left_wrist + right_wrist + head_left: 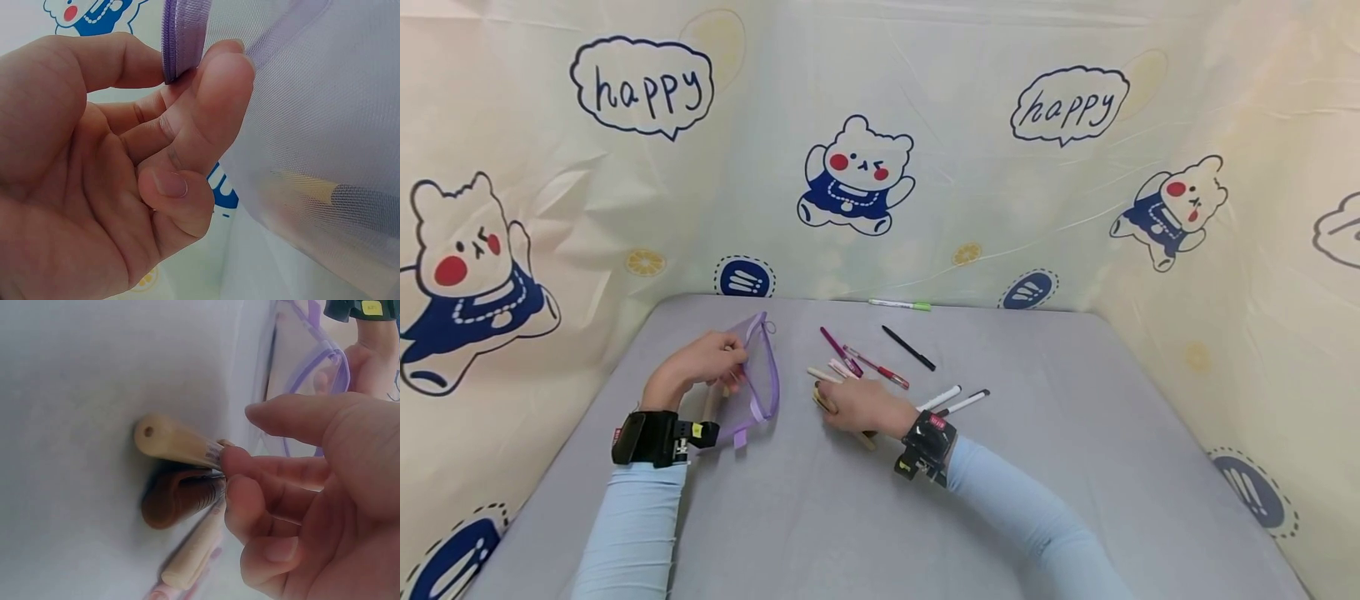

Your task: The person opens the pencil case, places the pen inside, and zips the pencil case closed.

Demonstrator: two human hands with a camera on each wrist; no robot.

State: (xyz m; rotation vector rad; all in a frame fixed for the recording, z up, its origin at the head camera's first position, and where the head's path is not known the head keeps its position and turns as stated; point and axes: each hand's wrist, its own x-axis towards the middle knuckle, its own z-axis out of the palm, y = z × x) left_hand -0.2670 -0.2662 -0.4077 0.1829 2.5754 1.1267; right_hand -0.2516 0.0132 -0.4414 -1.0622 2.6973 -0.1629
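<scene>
On the left of the table, my left hand [703,367] pinches the zipped edge of a purple-trimmed mesh pouch [763,375]. Seen close in the left wrist view, the purple zipper [185,37] sits between thumb and fingers. Through the mesh, a blurred yellowish and dark pen-like thing [312,190] shows inside. My right hand [865,406] is low over a group of pens near the middle. Its fingertips touch a beige pen [178,440], while the thumb stands apart from it. Beside that lie a brown pen [175,503] and a paler beige pen [194,553], partly hidden by the fingers.
Behind the right hand lie a magenta pen [838,347], a red pen [880,368] and a black pen [908,347]. Two white pens [942,397] rest near the right wrist. A green-capped marker [899,305] lies at the back edge, before a printed cloth backdrop [962,192].
</scene>
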